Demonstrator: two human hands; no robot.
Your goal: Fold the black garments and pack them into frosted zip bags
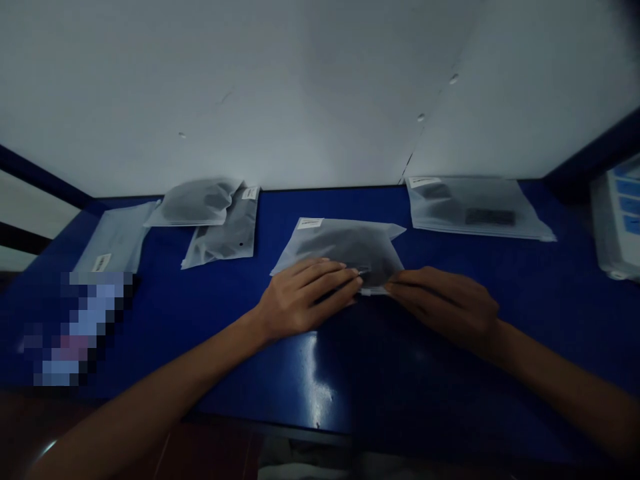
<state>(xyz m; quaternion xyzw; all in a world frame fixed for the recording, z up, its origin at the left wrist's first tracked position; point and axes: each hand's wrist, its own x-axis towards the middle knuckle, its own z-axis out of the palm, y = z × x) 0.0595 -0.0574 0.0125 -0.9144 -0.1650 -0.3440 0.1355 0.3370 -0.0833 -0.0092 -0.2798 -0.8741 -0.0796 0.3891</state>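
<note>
3 bags (195, 205) nr back L corner of desk (175, 327); R bag (460, 203) at back edge, white box (623, 217) by R edge. Ctr bag (345, 243) mid-desk, long axis approx. L-R, zip edge frontward. R hand (445, 301) pinches its front R corner; L hand (307, 293) on front edge, grip unclear.

A strip of tabletop (273, 227) lay free between the middle bag (345, 239) and the left-hand bags (220, 241), but the right-hand bag (480, 195) left only a narrow gap beside the middle one, the wall (300, 120) closed the back and both forearms (173, 383) crossed the front
</note>
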